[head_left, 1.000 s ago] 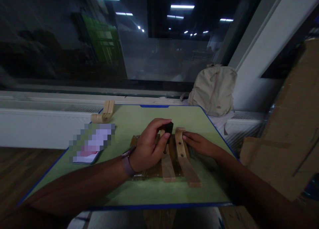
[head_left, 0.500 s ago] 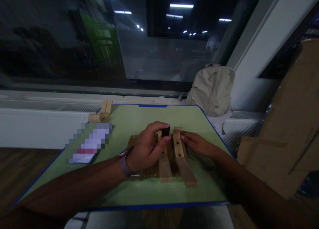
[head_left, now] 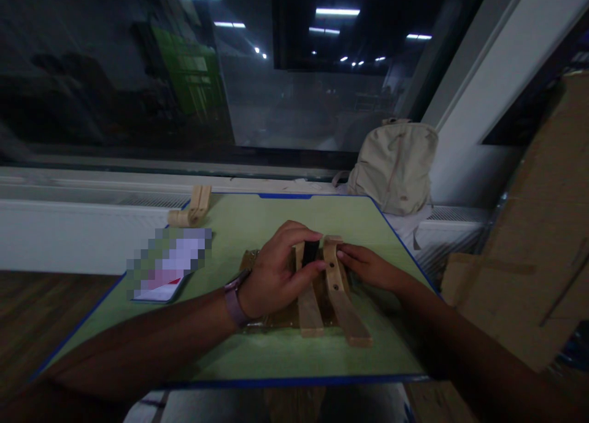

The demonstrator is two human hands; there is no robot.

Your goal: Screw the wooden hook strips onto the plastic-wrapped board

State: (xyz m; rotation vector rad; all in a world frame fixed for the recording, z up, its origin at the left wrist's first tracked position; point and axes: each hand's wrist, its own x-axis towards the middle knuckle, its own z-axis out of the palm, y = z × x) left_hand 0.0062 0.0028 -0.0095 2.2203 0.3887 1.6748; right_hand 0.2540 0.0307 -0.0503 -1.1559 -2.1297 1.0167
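The fingers of the left hand point(head_left: 271, 272) are curled round a black piece point(head_left: 310, 253), grasping it between thumb and forefinger, just above the left wooden piece point(head_left: 311, 315). The right hand's point(head_left: 370, 267) fingers touch the upper right edge of the right wooden piece point(head_left: 350, 315); whether they pinch it, I cannot tell. Beneath the left fingers a brown packet point(head_left: 281, 318) lies on the table point(head_left: 221, 364). A phone point(head_left: 154, 292) rests well to their left, bent wooden parts point(head_left: 192, 213) farther beyond it
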